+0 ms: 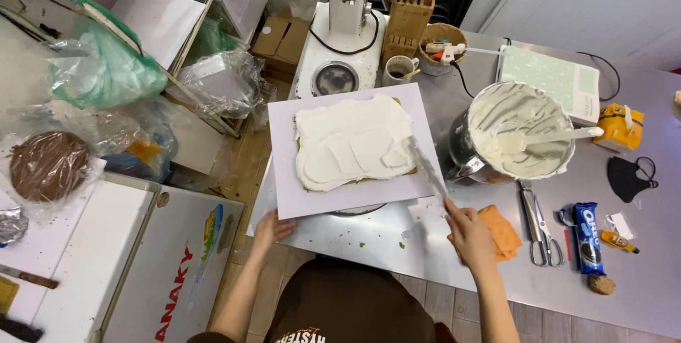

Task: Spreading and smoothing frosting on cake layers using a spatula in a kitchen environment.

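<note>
A rectangular cake covered in white cream (352, 141) lies on a white board (284, 194) set on a turntable at the steel table's near edge. My left hand (272, 230) grips the board's near left corner. My right hand (466, 233) holds a long palette knife (424, 166), its blade laid against the cake's right side. A steel mixing bowl (521, 130) smeared with cream, with a white spatula resting in it, stands just right of the cake.
Beside my right hand lie an orange cloth (502, 231), scissors (539, 226), a blue biscuit packet (588, 238) and a black mask (629, 177). A white stand mixer (342, 38), a knife block, a mug and a scale stand behind. Shelves with plastic bags and a white chest fill the left.
</note>
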